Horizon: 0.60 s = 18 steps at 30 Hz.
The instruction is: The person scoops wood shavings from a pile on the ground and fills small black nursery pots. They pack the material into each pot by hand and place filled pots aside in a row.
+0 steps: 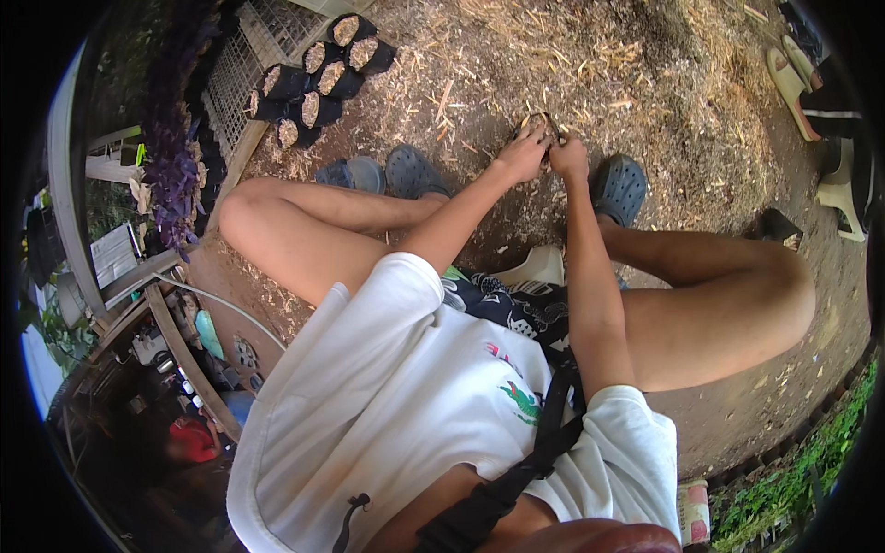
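A small black plastic grow bag (544,124) with brown planting mix in its mouth is held low above the ground between my feet. My left hand (527,153) lies over the bag's left side, fingers spread across its top. My right hand (570,157) pinches the bag's rim on the right with curled fingers. The lower part of the bag is hidden behind my hands. Just beyond lies a broad heap of soil mixed with wood shavings (553,55).
Several filled black grow bags (330,77) stand at the upper left beside a wire-mesh frame (231,114). A clog (620,188) is on my right foot. Another filled bag (778,227) and a plastic stool (840,190) are at right. A person in red (192,439) is at lower left.
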{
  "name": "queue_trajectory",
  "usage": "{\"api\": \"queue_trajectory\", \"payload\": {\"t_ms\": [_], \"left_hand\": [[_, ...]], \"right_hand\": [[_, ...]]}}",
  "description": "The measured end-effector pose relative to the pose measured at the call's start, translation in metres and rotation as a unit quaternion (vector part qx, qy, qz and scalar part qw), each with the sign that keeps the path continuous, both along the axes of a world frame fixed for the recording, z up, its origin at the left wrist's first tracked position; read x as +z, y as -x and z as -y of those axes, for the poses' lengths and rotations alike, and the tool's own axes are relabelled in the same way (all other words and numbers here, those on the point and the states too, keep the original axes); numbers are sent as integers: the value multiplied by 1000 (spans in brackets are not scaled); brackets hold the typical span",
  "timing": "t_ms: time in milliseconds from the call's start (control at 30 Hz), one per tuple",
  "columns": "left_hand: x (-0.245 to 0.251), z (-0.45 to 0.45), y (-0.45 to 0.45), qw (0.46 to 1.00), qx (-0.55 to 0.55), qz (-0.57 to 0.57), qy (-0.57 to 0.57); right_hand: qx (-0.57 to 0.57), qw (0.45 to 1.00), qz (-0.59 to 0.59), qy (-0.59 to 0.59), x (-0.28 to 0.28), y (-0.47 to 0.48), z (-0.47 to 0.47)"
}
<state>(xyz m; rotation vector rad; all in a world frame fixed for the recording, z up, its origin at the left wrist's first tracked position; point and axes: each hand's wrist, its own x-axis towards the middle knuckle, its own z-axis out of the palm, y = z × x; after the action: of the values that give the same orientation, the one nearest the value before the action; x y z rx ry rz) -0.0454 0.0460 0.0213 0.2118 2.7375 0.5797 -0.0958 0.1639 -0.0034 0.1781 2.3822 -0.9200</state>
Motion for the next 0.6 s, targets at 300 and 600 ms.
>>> {"api": "queue_trajectory", "payload": {"t_ms": [300, 600], "left_hand": [[28, 32, 20, 939, 334, 4, -85], [26, 29, 14, 923, 367, 40, -109]], "right_hand": [[-36, 999, -12, -23, 12, 2, -3], [13, 999, -48, -12, 25, 6, -5]]}}
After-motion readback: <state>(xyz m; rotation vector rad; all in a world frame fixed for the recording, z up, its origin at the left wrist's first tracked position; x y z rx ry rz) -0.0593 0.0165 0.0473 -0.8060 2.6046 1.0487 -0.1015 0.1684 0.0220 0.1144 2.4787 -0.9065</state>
